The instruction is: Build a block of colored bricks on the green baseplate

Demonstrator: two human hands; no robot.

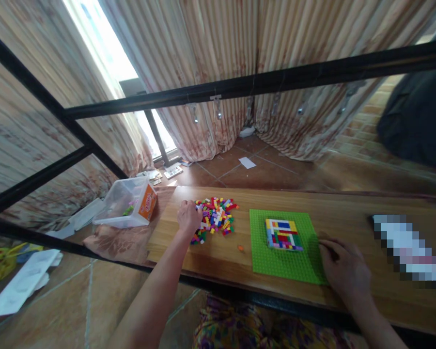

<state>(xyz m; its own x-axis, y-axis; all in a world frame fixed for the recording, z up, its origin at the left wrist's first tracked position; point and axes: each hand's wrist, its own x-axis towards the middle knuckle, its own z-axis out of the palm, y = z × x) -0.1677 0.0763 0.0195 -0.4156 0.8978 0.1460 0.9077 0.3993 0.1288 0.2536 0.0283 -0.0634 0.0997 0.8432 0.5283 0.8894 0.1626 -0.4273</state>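
Observation:
My left hand (189, 216) is at the left side of a loose pile of small coloured toy bricks (218, 213). Its fingers curl down among the bricks, and what they hold, if anything, is hidden. On a green studded baseplate (257, 261) sits a low, squarish build of bricks (282, 234) in white, blue, red, yellow and other colours. My right hand (345, 266) rests at the baseplate's right edge, fingers bent and tips closed on that edge. A single orange brick (241, 248) lies between pile and baseplate.
The wooden table (210, 264) carries all this, with a pixelated object (409, 249) at its right. Left of it stands a clear plastic tub (121, 203) with a few bricks inside. A black metal bar (240, 87) crosses beyond the table, before striped curtains (210, 43).

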